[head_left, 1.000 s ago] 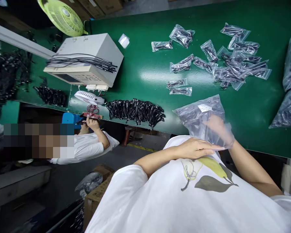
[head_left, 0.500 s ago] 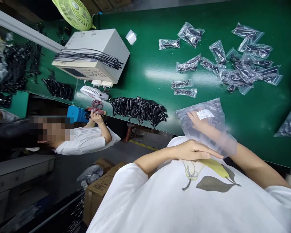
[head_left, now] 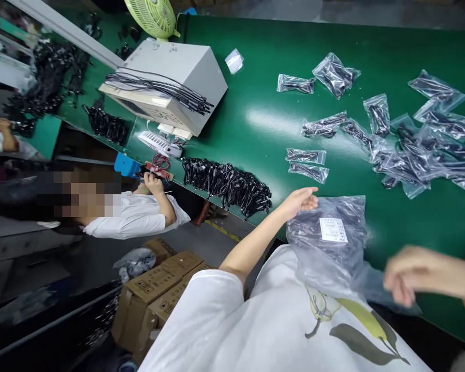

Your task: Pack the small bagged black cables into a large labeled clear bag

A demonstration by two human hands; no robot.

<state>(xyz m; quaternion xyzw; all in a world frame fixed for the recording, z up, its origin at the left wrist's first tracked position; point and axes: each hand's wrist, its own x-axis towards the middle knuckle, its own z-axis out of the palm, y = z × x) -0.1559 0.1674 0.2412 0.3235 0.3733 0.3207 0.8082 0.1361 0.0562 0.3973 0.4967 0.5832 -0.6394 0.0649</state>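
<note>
**Head view: big clear bag at the surface's near edge, one hand at its corner**

Head view looks down on a green surface (head_left: pixel 256 119). A large clear plastic bag (head_left: pixel 329 248) with a white label (head_left: pixel 333 230) lies at the near edge, its lower part hanging over onto the person's white shirt. It holds dark cable pieces. The left hand (head_left: pixel 299 201) reaches out to the bag's upper left corner, fingers loosely curled and touching the plastic; whether the grip actually pinches the bag cannot be told. The right hand (head_left: pixel 414 271) is blurred, just right of the bag's lower end, fingers bent downward, its grip released with nothing in it.

Just beyond the bag lie two small packets (head_left: pixel 306 164) side by side. Farther right is a scattered heap of small packets (head_left: pixel 418 150), each with dark cables inside. Left of the bag, a pile of loose black cables (head_left: pixel 227 181) lies along the near edge. Behind that stands a beige box machine (head_left: pixel 174 82) with a bundle of black leads draped over its top, and a green fan (head_left: pixel 153 15) behind it. A co-worker in a white shirt (head_left: pixel 135 217) sits at the left, one hand up at the surface's edge.
</note>
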